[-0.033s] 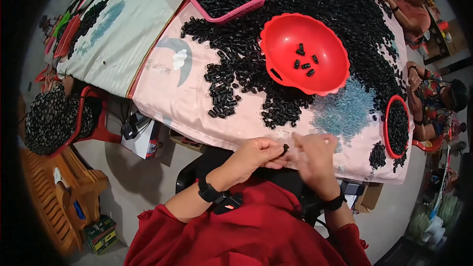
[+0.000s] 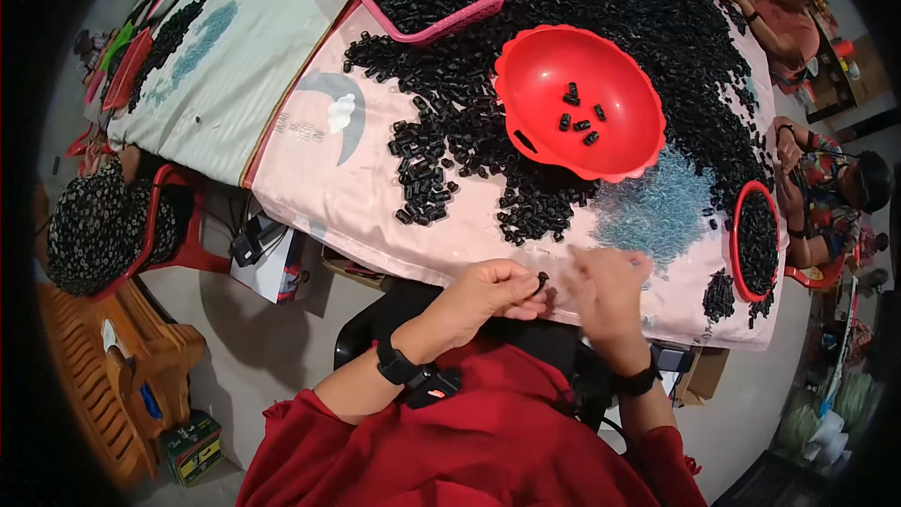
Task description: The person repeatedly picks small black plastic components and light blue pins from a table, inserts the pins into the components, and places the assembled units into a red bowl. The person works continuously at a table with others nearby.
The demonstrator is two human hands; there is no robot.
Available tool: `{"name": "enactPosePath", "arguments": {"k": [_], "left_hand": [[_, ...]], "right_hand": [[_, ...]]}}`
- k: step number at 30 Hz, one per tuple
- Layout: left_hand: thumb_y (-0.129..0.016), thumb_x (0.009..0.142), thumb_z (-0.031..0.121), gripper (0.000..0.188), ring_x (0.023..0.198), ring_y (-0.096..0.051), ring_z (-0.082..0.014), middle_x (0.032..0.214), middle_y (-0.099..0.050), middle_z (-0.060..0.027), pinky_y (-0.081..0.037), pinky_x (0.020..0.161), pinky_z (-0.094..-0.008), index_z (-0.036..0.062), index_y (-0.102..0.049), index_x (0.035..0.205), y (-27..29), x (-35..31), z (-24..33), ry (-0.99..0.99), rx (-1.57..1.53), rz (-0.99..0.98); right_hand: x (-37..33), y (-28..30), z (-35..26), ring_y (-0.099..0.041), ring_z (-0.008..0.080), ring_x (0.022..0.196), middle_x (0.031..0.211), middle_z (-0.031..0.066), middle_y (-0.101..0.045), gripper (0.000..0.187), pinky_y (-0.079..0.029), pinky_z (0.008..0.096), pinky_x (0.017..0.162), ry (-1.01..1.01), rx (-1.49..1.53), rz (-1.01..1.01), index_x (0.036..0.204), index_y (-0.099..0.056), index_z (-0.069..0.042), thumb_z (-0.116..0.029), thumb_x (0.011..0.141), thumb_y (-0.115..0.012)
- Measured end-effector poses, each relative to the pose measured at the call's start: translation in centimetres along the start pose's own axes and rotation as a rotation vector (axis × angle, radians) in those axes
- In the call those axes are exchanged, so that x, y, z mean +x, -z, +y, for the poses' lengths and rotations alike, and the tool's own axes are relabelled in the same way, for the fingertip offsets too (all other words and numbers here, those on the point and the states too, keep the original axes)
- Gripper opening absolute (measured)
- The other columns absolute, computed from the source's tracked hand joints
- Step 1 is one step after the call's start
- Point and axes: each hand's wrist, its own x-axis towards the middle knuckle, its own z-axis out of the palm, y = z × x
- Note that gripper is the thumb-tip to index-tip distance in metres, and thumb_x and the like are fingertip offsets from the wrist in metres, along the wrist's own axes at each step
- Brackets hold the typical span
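My left hand (image 2: 477,299) pinches a small black plastic piece (image 2: 542,281) between thumb and fingertips, just off the table's near edge. Beside it, to the right, my right hand (image 2: 610,300) is smeared by motion, so its grip and anything in it cannot be made out. Beyond that hand lies a heap of thin, pale blue transparent bits (image 2: 657,211). A red scalloped bowl (image 2: 619,84) with several small black cylinders inside stands past the heap. Loose black cylinders (image 2: 535,211) are spread on the pink cloth ahead of my hands.
A pink basket (image 2: 422,35) full of black pieces stands at the far side. More black pieces (image 2: 619,0) cover the table's back. At the right edge sits a red oval tray (image 2: 740,253). Other people sit around, one on a red chair (image 2: 192,258) at the left.
My right hand has shifted slightly to the right, widening the gap to my left hand. The left hand keeps its pinch on the black piece, nearly still.
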Motion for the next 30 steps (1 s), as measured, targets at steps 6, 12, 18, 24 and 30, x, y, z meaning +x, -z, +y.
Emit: {"name": "enactPosePath", "arguments": {"k": [6,12,18,24,30], "left_hand": [[-0.071,0.105,0.022,0.027,0.097,-0.075,-0.0164,0.109,-0.074,-0.0107,-0.064,0.086,-0.0298,0.0008,-0.067,0.121,0.7,-0.1,-0.1,-0.064,0.006,-0.040],[-0.062,0.110,0.028,0.038,0.095,-0.071,-0.0128,0.103,-0.071,-0.0051,-0.063,0.086,-0.0296,0.0016,-0.063,0.137,0.0,-0.1,0.2,-0.048,-0.019,-0.067],[-0.052,0.114,0.037,0.045,0.092,-0.068,-0.0122,0.098,-0.066,-0.0016,-0.060,0.080,-0.0297,0.0006,-0.061,0.140,0.7,0.2,-0.6,-0.099,-0.091,-0.163],[-0.052,0.113,0.043,0.048,0.082,-0.066,-0.0143,0.096,-0.066,-0.0037,-0.060,0.072,-0.0306,-0.0013,-0.063,0.126,1.0,0.3,-1.4,-0.147,-0.077,-0.107],[-0.055,0.112,0.031,0.035,0.104,-0.074,-0.0267,0.110,-0.069,-0.0118,-0.068,0.081,-0.0401,-0.0003,-0.061,0.127,1.6,-0.8,0.6,-0.123,-0.238,-0.103]], "right_hand": [[0.3,-0.6,3.2,-0.063,0.0244,0.094,0.093,0.0046,-0.065,0.017,-0.034,0.0453,0.097,-0.135,-0.194,0.101,0.102,-0.067,-0.011,-0.011,0.089,-0.078],[-0.1,-1.8,3.0,-0.062,0.0257,0.094,0.092,0.0044,-0.064,0.015,-0.035,0.0469,0.094,-0.126,-0.242,0.040,0.097,-0.066,-0.012,-0.013,0.089,-0.078],[0.4,-1.9,2.9,-0.063,0.0254,0.094,0.093,0.0049,-0.065,0.015,-0.035,0.0468,0.093,-0.153,-0.194,0.078,0.097,-0.066,-0.010,-0.011,0.089,-0.078],[-0.2,-2.1,3.7,-0.063,0.0252,0.089,0.097,0.0052,-0.067,0.015,-0.036,0.0441,0.093,-0.189,-0.160,0.136,0.101,-0.067,-0.008,-0.007,0.090,-0.076],[0.0,-2.1,3.0,-0.063,0.0223,0.095,0.100,0.0055,-0.069,0.017,-0.035,0.0406,0.097,-0.124,-0.203,0.192,0.113,-0.069,-0.006,-0.003,0.097,-0.066]]}}
